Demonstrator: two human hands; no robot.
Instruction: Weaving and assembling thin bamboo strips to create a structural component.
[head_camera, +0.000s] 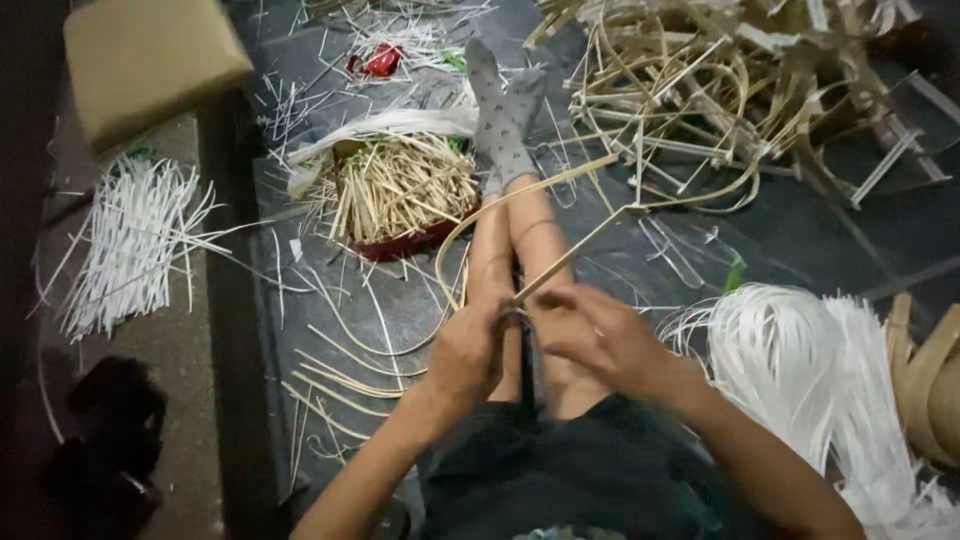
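I sit on the floor with my legs stretched out, grey socks (505, 110) on my feet. Over my shins, my left hand (467, 352) and my right hand (598, 335) meet at the end of a long bent bamboo strip (560, 180). The strip loops out over my legs and back to my fingers. Both hands pinch it where its ends come together. The exact grip is blurred.
A red bowl of short bamboo sticks (400, 190) stands left of my feet. A tangle of bamboo strips (720, 80) lies at the far right. White strip bundles lie at my right (800, 360) and far left (130, 240). A tan cushion (150, 55) sits top left.
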